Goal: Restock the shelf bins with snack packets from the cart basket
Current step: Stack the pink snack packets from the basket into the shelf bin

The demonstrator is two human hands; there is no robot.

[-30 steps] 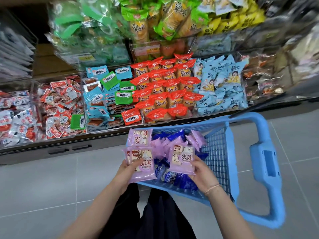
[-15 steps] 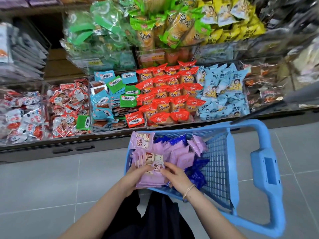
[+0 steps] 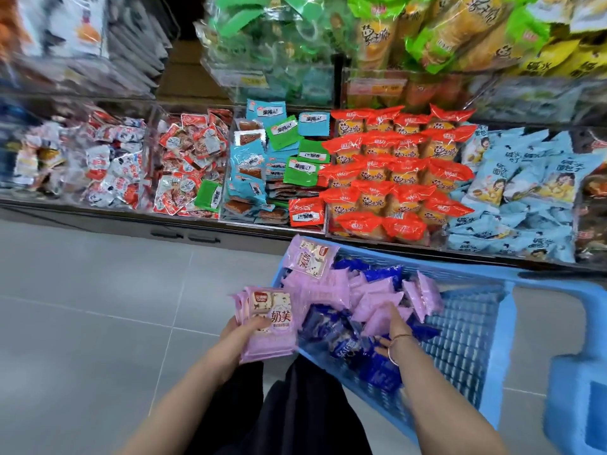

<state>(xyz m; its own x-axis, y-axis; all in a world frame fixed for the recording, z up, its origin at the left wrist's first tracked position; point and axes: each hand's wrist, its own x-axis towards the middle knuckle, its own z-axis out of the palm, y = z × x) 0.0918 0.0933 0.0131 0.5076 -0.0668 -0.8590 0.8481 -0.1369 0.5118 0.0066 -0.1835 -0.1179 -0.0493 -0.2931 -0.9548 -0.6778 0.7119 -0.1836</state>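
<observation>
1. Far L: shelf bins (image 3: 152, 126), clear-walled, run along the lower shelf. First bin holds white/red pkts (image 3: 108, 172). Next bin holds red/white pkts (image 3: 190, 152), w/ one green pkt (image 3: 208, 195) at its front R corner.

2. L hand (image 3: 244, 336): outside the cart basket, just L of its near-L corner, above grey floor tile (image 3: 98, 323). Fingers curl round the lower part of a purple pkt stack (image 3: 272, 323); thumb lies on the top pkt's printed face. Stack is several pkts deep, label toward the camera.

3. Ctr bin: blue/green pkts (image 3: 262, 165), mixed and loosely piled.

4. Cart basket (image 3: 460, 339): blue plastic mesh, standing near the shelf front. One leaning purple pkt (image 3: 310, 257) rests against the far-L corner rim. Inside: loose purple pkts (image 3: 331, 290) on top, dark-blue pkts (image 3: 341, 336) beside and beneath them, mostly on the near side.

5. R hand (image 3: 392, 326): inside the basket, back of hand up, reaching onto the loose purple pkts. Fingertips are hidden among the pkts, so grip vs. no grip can't be told. Bracelet (image 3: 395, 348) on the wrist.

6. Next bin: orange-red pkts (image 3: 400, 172) in neat rows. R of it: light-blue pkts (image 3: 525, 198), piled.

7. Far R: basket handle (image 3: 574, 405), blue.
</observation>
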